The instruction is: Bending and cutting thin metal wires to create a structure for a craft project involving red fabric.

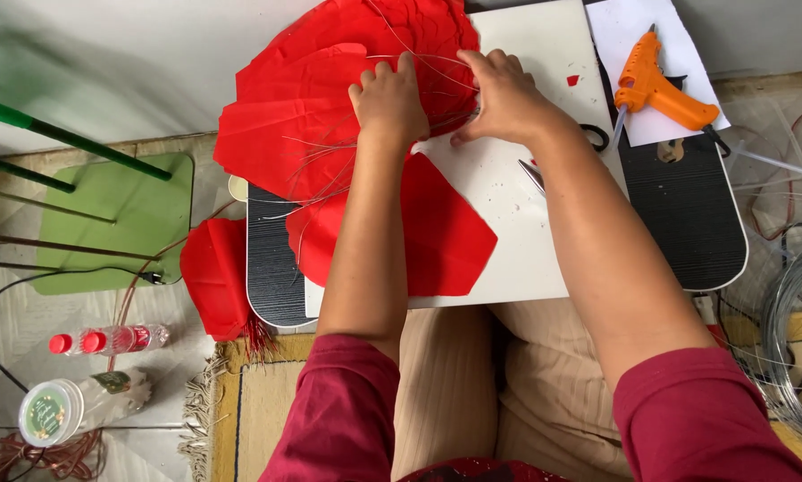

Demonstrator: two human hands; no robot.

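Observation:
My left hand [388, 100] presses down on a large red paper petal piece [303, 116] with thin wires running across it. My right hand [506, 92] rests beside it, fingers closed on the petal's edge and the wires. Both hands meet over a white board [508, 223] that lies on a black ridged tray [687, 214] across my lap. Another red petal [446, 236] lies flat on the board under my left forearm.
An orange glue gun [660, 89] rests on white paper at the right. Scissors [535, 174] peek out beside my right forearm. A loose red petal [215, 277], two bottles [106, 339], a green stand [124, 214] and a wire coil [794, 330] surround the tray.

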